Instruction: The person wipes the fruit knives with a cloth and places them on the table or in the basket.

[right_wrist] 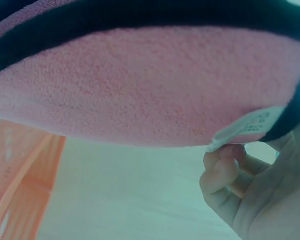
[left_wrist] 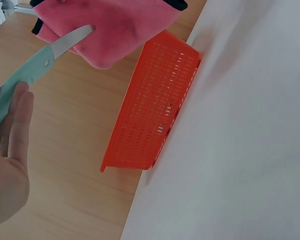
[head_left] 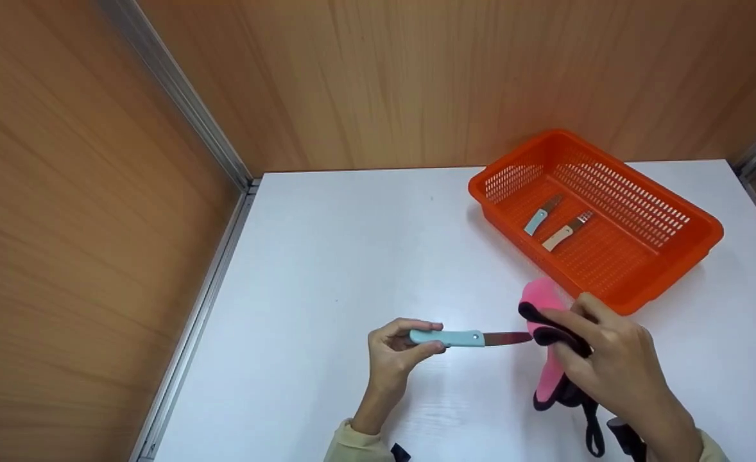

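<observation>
My left hand [head_left: 391,359] grips the light blue handle of a small knife [head_left: 458,338], its blade pointing right. In my right hand [head_left: 622,359] is a pink cloth [head_left: 548,375] with black edging, pinched between thumb and fingers. The blade's tip meets the folded cloth in the head view. From the left wrist, the blade overlaps the pink cloth [left_wrist: 115,30], and the knife handle [left_wrist: 30,72] lies between thumb and fingers. A white label [right_wrist: 250,125] shows on the cloth near my right fingers in the right wrist view.
An orange basket [head_left: 667,289] stands at the back right of the white table [head_left: 339,256]. Inside it lie a second light blue knife [head_left: 538,219] and a cream-handled utensil [head_left: 561,236]. Wooden panels [head_left: 378,83] rise behind and to the left. A black loop [head_left: 594,430] hangs from the cloth.
</observation>
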Demonstrator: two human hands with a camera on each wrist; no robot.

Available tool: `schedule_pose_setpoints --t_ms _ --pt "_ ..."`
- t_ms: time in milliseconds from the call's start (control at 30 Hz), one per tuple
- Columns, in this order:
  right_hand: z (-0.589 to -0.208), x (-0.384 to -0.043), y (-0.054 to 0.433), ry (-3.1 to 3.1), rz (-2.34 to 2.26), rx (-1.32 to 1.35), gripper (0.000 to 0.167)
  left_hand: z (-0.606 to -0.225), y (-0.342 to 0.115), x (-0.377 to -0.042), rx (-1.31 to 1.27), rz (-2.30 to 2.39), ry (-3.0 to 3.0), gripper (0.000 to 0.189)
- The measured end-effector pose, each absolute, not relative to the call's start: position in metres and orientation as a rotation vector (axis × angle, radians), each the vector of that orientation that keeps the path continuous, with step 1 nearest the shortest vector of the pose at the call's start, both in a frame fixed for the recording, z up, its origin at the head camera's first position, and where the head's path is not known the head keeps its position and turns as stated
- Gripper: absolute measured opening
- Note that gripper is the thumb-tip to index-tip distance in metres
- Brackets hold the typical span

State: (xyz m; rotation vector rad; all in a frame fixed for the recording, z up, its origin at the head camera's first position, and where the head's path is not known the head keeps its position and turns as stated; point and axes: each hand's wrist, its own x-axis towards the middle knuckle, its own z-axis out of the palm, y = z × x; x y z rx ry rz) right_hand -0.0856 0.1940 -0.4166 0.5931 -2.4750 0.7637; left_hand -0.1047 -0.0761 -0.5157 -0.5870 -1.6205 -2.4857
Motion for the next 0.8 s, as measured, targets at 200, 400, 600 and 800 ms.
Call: schedule_pose_setpoints --t_ms 200,400,600,800 --pt "-0.420 -0.086 0.178 -2.492 0.775 0.687 0.038 -0.517 -0.069 -0.104 -0.578 -2.516 -1.628 0.024" --pt "-0.429 -0.081 0.161 -2.603 0.777 0.742 0.025 -0.517 -0.063 -0.102 -0.553 -2.576 -1.608 0.024" --pt "-0.435 -0.079 0.156 -2.622 0.683 0.774 0.023 -0.514 -0.062 -0.101 -0.593 -2.602 -1.532 0.023" --pt "-0.434 -0.077 0.160 -2.678 0.702 0.701 0.024 -0.511 -0.065 -0.099 -0.579 -2.590 -1.516 0.022"
